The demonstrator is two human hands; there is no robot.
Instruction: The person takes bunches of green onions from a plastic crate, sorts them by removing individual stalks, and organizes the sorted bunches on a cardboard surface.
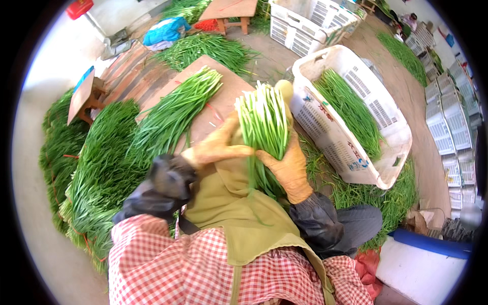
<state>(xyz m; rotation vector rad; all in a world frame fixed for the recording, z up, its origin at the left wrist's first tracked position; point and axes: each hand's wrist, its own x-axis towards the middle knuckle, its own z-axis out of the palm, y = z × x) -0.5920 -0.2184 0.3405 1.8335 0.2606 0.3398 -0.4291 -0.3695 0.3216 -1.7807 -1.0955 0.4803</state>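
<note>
A bunch of garlic chives is held upright over my lap, pale cut ends up and green leaves hanging down. My right hand, in a tan rubber glove, grips its right side with the thumb across the front. My left hand, gloved alike and slightly blurred, is at the bunch's left side. Its thumb points across the stems and its fingers reach up along the edge; their tips are partly hidden. Left of it, another chive bunch lies on a low board table.
A white plastic crate holding chives stands to the right. Large chive heaps lie at the left, and loose leaves cover the floor at right. Farther back are stacked crates, a small wooden table and another chive pile.
</note>
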